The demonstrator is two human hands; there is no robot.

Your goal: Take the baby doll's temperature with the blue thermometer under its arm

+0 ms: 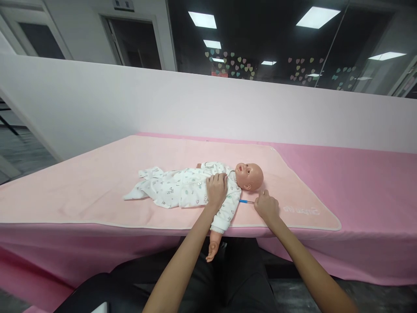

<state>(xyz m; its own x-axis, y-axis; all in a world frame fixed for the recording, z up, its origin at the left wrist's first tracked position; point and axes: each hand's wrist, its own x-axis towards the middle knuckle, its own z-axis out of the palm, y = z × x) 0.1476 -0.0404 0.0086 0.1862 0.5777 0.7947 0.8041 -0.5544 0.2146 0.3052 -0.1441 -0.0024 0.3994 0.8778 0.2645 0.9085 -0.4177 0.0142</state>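
Wall (202, 104), white, running full width behind the doll (190, 189), w/ dark glass (276, 48) above it. Now the pink cloth (365, 191), showing bare past the doll's head & dropping away on its nr side. Peach mat (94, 178) next, directly under the doll, reaching well past its feet. And the doll itself: on its back, feet L, head R, white printed outfit, nr arm out over the mat's edge, its little hand hanging. Onto the hands! L hand (216, 190) lies on the doll's chest, fingers close together; can't tell if it's got any fabric pinched. R hand (267, 207), just off the doll's head on the nr side, is curled tight round one end of a slim stick (243, 201). White lettering (301, 210) on the mat, farther R from the doll. Thinnest last, that stick: approx. level, blue end right beside the doll's nr shoulder; contact unclear.
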